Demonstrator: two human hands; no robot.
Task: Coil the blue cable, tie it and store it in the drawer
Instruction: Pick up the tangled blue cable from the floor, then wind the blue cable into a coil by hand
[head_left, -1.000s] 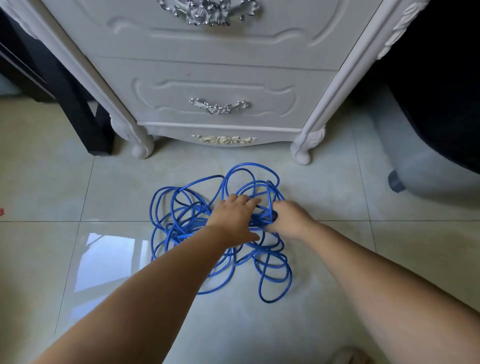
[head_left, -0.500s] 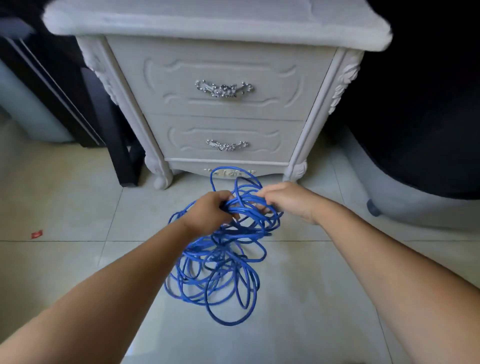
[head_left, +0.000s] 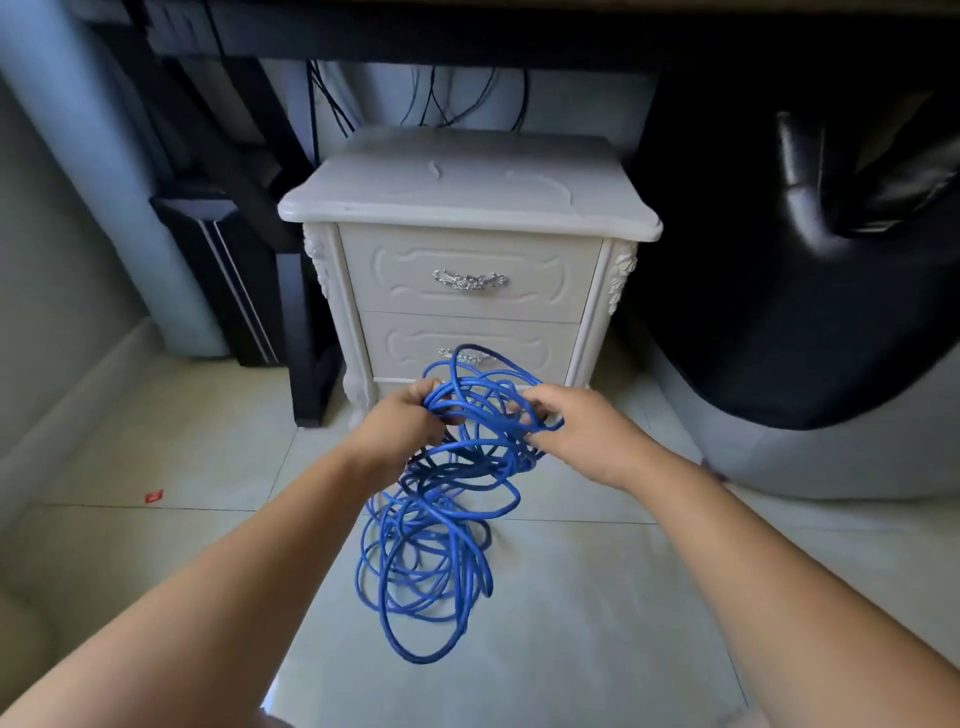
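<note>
A tangled blue cable (head_left: 431, 545) hangs in loose loops from both my hands, its lowest loops near the tiled floor. My left hand (head_left: 402, 423) grips a bunch of strands at the tangle's upper left. My right hand (head_left: 576, 431) holds strands at the upper right, fingers curled round them. Behind the cable stands a white nightstand (head_left: 467, 197) with an upper drawer (head_left: 467, 280) and a lower drawer (head_left: 400, 343), both closed. The cable's top loops partly hide the lower drawer's handle.
A black desk leg (head_left: 306, 332) stands left of the nightstand, with a grey pipe (head_left: 104, 182) beyond it. A black chair (head_left: 805, 260) fills the right side. A small red scrap (head_left: 154, 497) lies on the floor at left. Dark cords hang behind the nightstand.
Both hands have lifted the cable off the floor, so the tangle now hangs from them. The view has tilted up, showing the whole nightstand.
</note>
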